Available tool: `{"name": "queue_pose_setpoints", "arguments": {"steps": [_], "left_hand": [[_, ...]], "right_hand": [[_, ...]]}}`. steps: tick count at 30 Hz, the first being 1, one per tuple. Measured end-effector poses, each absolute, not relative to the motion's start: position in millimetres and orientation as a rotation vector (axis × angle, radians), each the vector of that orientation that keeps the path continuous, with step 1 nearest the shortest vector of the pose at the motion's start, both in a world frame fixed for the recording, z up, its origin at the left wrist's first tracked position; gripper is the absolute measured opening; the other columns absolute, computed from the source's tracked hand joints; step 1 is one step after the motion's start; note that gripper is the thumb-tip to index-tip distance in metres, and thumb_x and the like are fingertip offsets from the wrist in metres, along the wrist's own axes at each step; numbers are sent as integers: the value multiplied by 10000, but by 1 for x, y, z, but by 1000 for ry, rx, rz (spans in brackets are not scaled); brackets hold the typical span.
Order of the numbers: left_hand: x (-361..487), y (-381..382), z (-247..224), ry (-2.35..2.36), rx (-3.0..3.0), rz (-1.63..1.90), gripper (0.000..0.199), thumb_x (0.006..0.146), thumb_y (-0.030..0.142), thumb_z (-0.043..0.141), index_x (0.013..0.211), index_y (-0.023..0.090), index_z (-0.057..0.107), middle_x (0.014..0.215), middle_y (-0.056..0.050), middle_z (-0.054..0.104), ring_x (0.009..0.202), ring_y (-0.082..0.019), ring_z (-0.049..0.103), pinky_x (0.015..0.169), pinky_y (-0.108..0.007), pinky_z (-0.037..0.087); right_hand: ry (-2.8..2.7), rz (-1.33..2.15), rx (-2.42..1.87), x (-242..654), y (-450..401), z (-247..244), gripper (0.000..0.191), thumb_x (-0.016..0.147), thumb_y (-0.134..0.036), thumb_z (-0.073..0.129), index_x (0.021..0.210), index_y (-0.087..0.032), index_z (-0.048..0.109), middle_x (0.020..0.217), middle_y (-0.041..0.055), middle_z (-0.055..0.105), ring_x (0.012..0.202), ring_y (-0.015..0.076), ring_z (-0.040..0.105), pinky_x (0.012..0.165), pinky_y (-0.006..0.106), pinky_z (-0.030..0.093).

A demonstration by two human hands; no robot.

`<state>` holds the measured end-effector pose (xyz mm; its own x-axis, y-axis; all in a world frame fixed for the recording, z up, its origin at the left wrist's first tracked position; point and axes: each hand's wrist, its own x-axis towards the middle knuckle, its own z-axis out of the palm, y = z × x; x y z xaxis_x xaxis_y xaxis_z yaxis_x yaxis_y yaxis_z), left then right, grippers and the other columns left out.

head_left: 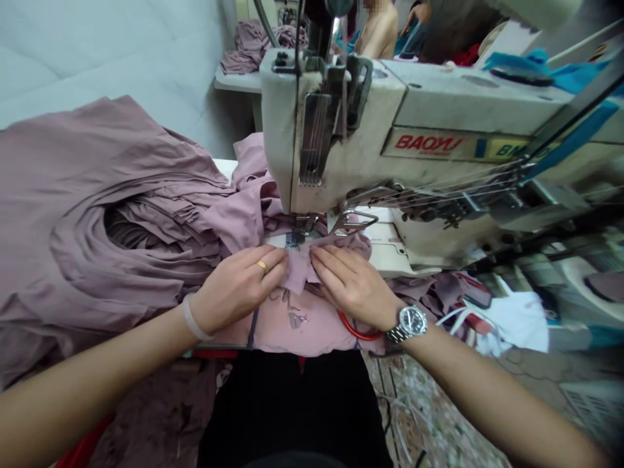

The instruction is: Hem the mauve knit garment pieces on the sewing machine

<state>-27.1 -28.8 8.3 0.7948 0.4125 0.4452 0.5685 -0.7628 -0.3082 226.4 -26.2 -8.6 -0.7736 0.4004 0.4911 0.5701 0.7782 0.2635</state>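
Note:
A mauve fabric piece (296,272) lies just in front of the presser foot (295,239) of a sewing machine (336,136). My left hand (244,283), with a ring on one finger, has its fingers pressed together on the left edge of the fabric. On the right edge, my right hand (353,283) holds the cloth the same way, its fingertips close to the foot. The fabric edges between the hands hang toward me. Both thumbs are mostly hidden. Beneath the hands, a pink cloth-covered pad (287,325) runs along the machine's front edge.
A big stack of mauve garment pieces (131,162) fills the left side. Several threads run along the machine arm. Red-handled scissors (358,330) show partly beneath my right wrist. A white face mask (521,322) lies at right. Another person (379,32) sits behind the machine.

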Motion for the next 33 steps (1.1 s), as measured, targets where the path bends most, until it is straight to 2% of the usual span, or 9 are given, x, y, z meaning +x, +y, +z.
{"name": "queue_pose_setpoints", "arguments": {"steps": [2,5,9,11,17,20,24,33], "left_hand": [[-24,-33,9,-874,-2534,-426,306,940,121,454,1191,91,628,1132,-141,626,994,-247,578,830,-369,518],[-19,-37,5,-1000,-2495,-422,397,933,142,474,1317,177,569,1150,-126,620,987,-272,569,794,-409,510],[-12,-38,-2,-1007,-2514,-515,371,932,111,450,1277,104,589,1225,-130,609,1079,-267,547,850,-399,498],[-8,-39,-3,-1052,-2511,-527,357,933,141,468,1263,99,598,1220,-119,618,1071,-270,552,848,-407,493],[-4,-41,-3,-1085,-2526,-554,348,928,139,478,1246,84,608,1260,-111,607,1110,-268,546,885,-405,476],[-3,-42,-4,-1105,-2538,-548,370,933,140,461,1272,61,585,1265,-124,604,1099,-260,555,884,-397,472],[-4,-44,-5,-1131,-2535,-507,412,946,142,438,1341,89,541,1313,-111,583,1129,-265,546,892,-403,454],[-7,-38,-4,-1145,-2565,-505,392,946,139,433,1315,100,560,1318,-102,579,1155,-268,542,899,-411,443]], "right_hand": [[-2534,-532,-799,223,-29,-11,323,908,-161,548,1196,-29,609,1195,168,653,1057,270,570,829,409,527],[-2465,-525,-880,216,-30,-15,327,897,-149,548,1200,-43,612,1143,164,674,978,272,595,757,421,531],[-2298,-280,-931,206,-31,-20,309,913,-132,491,1182,-46,617,1203,160,657,1141,268,564,957,442,508],[-2249,-176,-948,201,-33,-21,315,923,-136,468,1186,-41,613,1222,151,651,1165,254,557,1000,427,492],[-2397,-421,-935,197,-35,-18,325,924,-197,519,1193,-50,628,1252,133,646,1136,296,549,907,445,502],[-2419,-461,-946,197,-36,-16,323,935,-234,519,1179,-60,638,1250,119,650,1123,294,550,892,442,496],[-2445,-471,-975,197,-38,-14,332,948,-251,506,1194,-68,632,1245,109,651,1103,283,552,866,427,492],[-2398,-339,-1074,193,-33,-16,379,977,-310,469,1251,-83,601,1284,99,625,1168,270,515,944,420,439]]}}
